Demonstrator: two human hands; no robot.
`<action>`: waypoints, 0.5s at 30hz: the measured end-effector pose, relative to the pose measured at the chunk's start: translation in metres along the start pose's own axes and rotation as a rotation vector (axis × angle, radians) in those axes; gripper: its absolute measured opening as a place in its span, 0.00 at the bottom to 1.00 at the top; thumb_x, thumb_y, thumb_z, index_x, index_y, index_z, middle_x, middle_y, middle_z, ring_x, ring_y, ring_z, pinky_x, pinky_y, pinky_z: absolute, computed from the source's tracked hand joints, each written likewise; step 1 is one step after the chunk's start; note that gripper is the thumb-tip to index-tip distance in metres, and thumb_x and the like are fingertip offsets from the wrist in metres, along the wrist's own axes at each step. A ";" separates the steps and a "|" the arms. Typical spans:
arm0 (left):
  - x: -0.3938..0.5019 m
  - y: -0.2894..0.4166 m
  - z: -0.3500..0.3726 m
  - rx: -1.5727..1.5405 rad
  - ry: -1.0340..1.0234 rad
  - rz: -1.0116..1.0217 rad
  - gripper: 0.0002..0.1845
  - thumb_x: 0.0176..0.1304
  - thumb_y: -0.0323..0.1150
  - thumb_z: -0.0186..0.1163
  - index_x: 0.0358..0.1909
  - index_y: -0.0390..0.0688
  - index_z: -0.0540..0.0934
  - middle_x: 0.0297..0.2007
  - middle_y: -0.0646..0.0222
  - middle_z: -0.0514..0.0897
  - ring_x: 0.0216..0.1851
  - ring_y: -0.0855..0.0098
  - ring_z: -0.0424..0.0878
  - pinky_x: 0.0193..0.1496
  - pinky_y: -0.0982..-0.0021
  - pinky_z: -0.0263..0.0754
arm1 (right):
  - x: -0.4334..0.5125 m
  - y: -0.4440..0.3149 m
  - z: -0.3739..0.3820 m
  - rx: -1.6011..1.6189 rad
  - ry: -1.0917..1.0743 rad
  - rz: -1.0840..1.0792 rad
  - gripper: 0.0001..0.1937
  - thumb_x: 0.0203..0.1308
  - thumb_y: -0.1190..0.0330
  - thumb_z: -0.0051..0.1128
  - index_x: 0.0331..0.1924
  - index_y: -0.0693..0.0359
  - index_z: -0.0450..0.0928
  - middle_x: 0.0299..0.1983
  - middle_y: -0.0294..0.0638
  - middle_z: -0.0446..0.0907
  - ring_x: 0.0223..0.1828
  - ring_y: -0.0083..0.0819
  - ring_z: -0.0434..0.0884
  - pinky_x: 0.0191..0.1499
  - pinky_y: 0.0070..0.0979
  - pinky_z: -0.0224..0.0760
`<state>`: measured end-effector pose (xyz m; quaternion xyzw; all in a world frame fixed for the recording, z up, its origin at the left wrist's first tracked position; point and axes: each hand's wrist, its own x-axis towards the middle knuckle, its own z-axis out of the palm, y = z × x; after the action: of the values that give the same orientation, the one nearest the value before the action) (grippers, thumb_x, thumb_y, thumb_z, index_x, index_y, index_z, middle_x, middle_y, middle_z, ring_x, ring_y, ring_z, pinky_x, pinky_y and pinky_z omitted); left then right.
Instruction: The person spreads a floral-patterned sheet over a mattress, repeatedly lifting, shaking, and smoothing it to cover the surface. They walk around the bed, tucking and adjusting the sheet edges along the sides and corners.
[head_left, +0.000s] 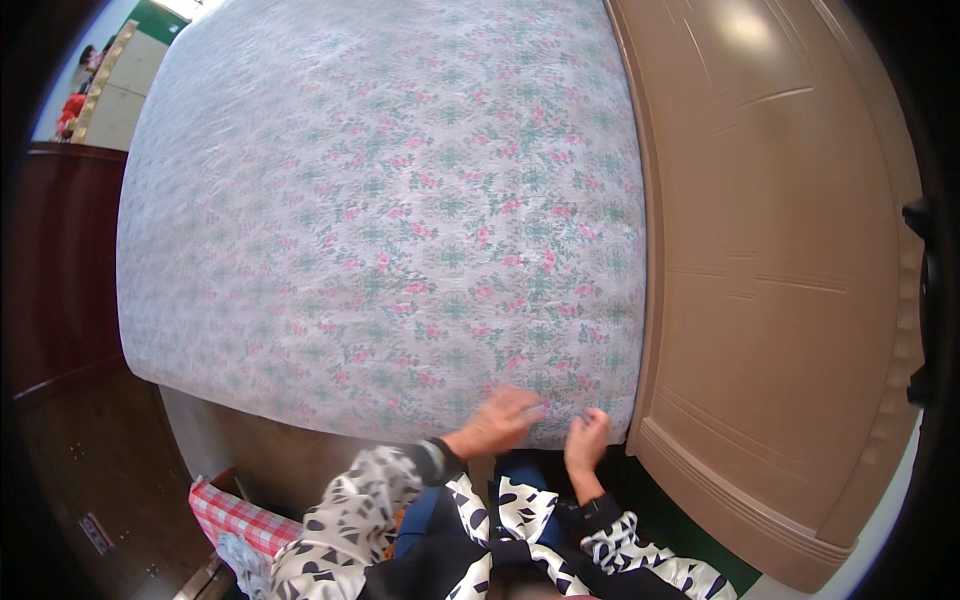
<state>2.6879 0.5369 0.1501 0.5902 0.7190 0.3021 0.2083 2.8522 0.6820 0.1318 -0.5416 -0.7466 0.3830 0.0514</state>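
Observation:
A mattress (450, 225) printed with pink flowers and green leaves lies before me; its near edge runs close to my body. My left hand (501, 421) is over that near edge, blurred, with its fingers stretched to the right and nothing visible in them. To its right, my right hand (587, 444) is at the mattress's near right corner, fingers curled. Whether those fingers pinch any fabric cannot be made out. The two hands are a short gap apart.
Along the right side stands a brown panelled headboard (765, 247). A dark red wooden panel (71, 262) rises at the left. Low at the left is a red-and-white checked cloth (240, 517) with a greyish cloth (246, 566) beside it. Green floor (675, 517) shows below the headboard.

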 end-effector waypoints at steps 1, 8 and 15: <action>-0.008 -0.013 -0.024 0.097 0.100 -0.091 0.29 0.47 0.33 0.65 0.56 0.50 0.74 0.61 0.58 0.69 0.63 0.51 0.65 0.67 0.48 0.56 | 0.009 -0.038 0.010 0.037 -0.070 -0.238 0.14 0.50 0.71 0.58 0.42 0.63 0.73 0.43 0.47 0.73 0.48 0.46 0.72 0.54 0.39 0.63; -0.044 -0.084 -0.085 0.492 0.451 -0.788 0.40 0.52 0.50 0.64 0.68 0.56 0.64 0.70 0.57 0.54 0.71 0.45 0.45 0.67 0.35 0.36 | 0.061 -0.179 0.110 -0.154 -0.280 -1.005 0.28 0.54 0.61 0.60 0.62 0.48 0.69 0.68 0.49 0.57 0.69 0.54 0.53 0.68 0.50 0.47; -0.094 -0.011 0.072 0.155 0.022 -0.498 0.38 0.55 0.55 0.59 0.68 0.63 0.63 0.73 0.61 0.48 0.73 0.47 0.37 0.68 0.35 0.28 | 0.027 0.023 0.043 -0.659 -0.498 -1.123 0.35 0.51 0.52 0.61 0.66 0.44 0.64 0.72 0.46 0.50 0.73 0.52 0.45 0.71 0.50 0.37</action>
<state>2.7477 0.4571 0.0852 0.4058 0.8653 0.1920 0.2228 2.8378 0.6854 0.0787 0.0431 -0.9805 0.1647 -0.0979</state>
